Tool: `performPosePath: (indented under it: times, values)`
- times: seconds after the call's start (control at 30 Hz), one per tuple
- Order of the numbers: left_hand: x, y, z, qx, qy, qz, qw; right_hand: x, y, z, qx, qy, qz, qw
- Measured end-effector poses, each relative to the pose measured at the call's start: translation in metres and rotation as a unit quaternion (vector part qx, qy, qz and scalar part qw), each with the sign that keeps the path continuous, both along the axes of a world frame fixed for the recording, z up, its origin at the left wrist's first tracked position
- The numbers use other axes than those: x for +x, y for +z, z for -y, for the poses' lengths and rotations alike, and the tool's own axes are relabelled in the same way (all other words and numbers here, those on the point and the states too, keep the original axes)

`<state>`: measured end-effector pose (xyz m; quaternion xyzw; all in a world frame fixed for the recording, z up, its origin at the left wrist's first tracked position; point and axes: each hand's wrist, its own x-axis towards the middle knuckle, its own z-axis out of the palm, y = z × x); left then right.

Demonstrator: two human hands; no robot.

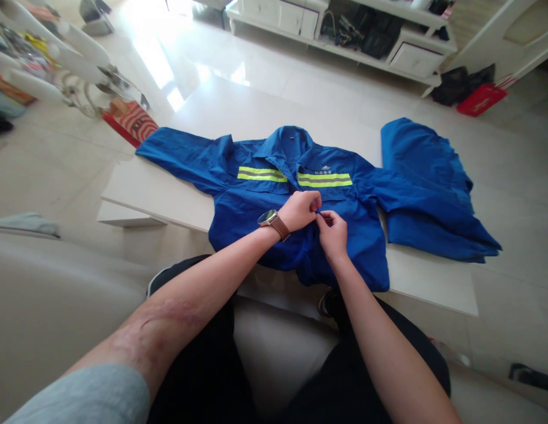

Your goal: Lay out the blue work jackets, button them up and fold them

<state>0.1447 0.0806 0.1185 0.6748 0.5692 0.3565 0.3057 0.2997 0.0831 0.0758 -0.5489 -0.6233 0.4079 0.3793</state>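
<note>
A blue work jacket (251, 209) lies spread front side up on a low white table, its collar pointing away from me and its sleeves out to both sides. A yellow-and-grey reflective strip crosses its chest. My left hand (301, 209), with a watch (270, 218) on the wrist, pinches the front opening below the strip. Right beside it, my right hand (333, 232) grips the same front edge, thumb against fingers. The small part between my fingertips is mostly hidden. The jacket's lower hem hangs over the near table edge.
Another blue garment (426, 159) lies folded at the right, partly under the jacket's sleeve. The white table (437, 280) has its near edge close to my knees. A red striped bag (130, 122) stands beyond the left sleeve. A white cabinet (274, 15) stands across the floor.
</note>
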Motion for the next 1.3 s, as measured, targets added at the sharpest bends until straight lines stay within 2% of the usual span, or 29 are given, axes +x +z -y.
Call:
performPosePath:
  times: [0.27,0.43,1.1,1.3]
  values:
    - [0.001,-0.001,0.003,0.021,-0.007,0.003,1.0,-0.001,0.003,0.002,0.014,-0.023,-0.019,0.999]
    - [0.001,0.004,0.008,0.018,-0.026,-0.025,0.999,-0.003,0.007,0.005,0.018,-0.013,-0.007,1.0]
    - [0.0,-0.002,0.004,0.014,0.01,-0.001,1.0,0.0,0.013,0.0,-0.018,-0.009,-0.029,0.999]
    - [0.001,-0.001,0.005,-0.032,0.071,0.036,0.996,0.0,0.01,-0.001,-0.042,-0.011,-0.029,0.999]
